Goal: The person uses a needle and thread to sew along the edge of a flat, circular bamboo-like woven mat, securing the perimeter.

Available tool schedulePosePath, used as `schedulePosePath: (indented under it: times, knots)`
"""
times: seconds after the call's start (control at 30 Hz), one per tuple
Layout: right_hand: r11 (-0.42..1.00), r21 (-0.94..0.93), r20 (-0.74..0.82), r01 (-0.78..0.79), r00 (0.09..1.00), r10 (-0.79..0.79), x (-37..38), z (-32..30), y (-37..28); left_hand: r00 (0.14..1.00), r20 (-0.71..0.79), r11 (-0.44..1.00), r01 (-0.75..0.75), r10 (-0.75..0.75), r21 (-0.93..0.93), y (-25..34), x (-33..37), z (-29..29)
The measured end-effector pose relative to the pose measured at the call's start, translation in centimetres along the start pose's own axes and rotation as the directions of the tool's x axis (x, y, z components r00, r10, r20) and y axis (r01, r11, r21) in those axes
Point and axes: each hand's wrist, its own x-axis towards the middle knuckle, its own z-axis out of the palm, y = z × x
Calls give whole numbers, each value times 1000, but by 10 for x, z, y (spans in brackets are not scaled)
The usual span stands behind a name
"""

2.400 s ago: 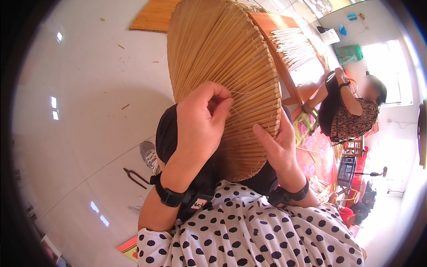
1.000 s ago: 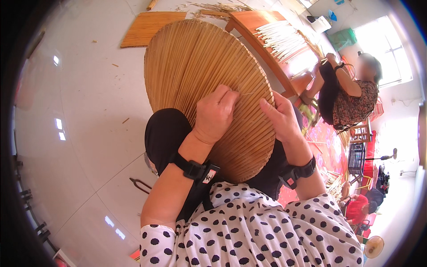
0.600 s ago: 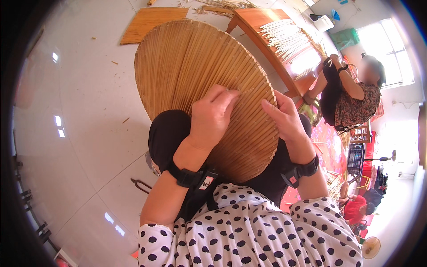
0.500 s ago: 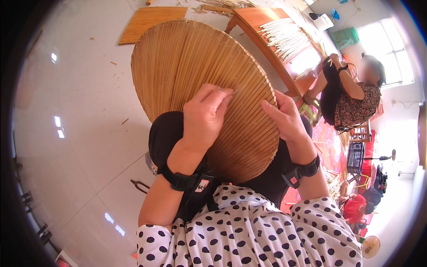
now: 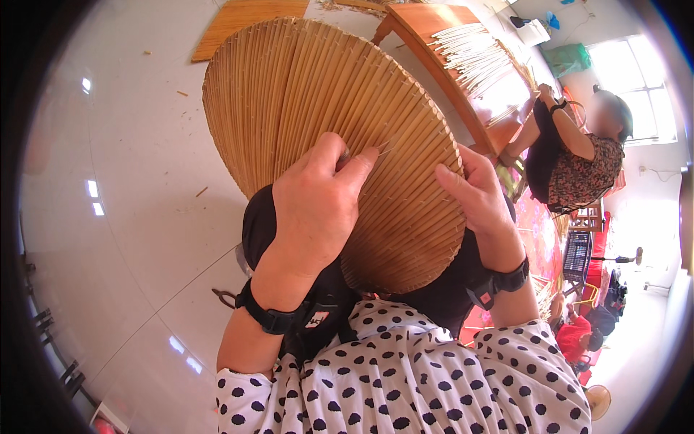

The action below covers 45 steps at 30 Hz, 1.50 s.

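Observation:
A large round piece of narrow brown plant strips (image 5: pixel 303 87), stitched together in rows and finished with a bound rim, leans tilted over my lap. My left hand (image 5: pixel 318 199) is over its face, thumb and forefinger pinched near the middle. A fine pale strand (image 5: pixel 388 148) shows at those fingertips; whether it is thread or a needle I cannot tell. My right hand (image 5: pixel 481 199) grips the right rim, thumb on the face and the other fingers partly hidden behind it.
Pale sticks (image 5: pixel 473 58) lie on a wooden table (image 5: pixel 419 43) ahead to the right. A seated person (image 5: pixel 578 152) works beside it. A flat wooden board (image 5: pixel 238 25) is on the floor at the far left; dark-handled scissors or pliers (image 5: pixel 224 296) lie by my left knee.
The round piece has shifted slightly, its upper part to the left and its right rim rightward. My left hand has turned, its fingertips still at the face. My right hand moved slightly right with the rim.

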Motion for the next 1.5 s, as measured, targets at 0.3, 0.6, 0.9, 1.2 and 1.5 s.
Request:
schedulePosePath:
  times: [0.3, 0.6, 0.9, 1.2, 1.5]
  knots:
    - [1000, 21, 34, 13, 999, -13, 4, 0, -2, 1000, -16, 1000, 2, -2, 2, -7, 6, -5]
    - [999, 46, 38, 0, 999, -2, 3, -2, 1, 964, -25, 900, 239, -266, -364, 2, -7, 18]
    - [996, 89, 46, -4, 999, 0, 1, -3, 2, 980, -43, 918, 166, -194, -361, 7, -16, 25]
    - [1000, 16, 42, 6, 999, -6, -1, -8, 5, 946, 67, 813, 306, -316, -495, 3, -11, 18]
    - [993, 113, -27, -15, 999, 18, -14, -8, 15, 952, 56, 830, 290, -301, -477, 23, -29, 47]
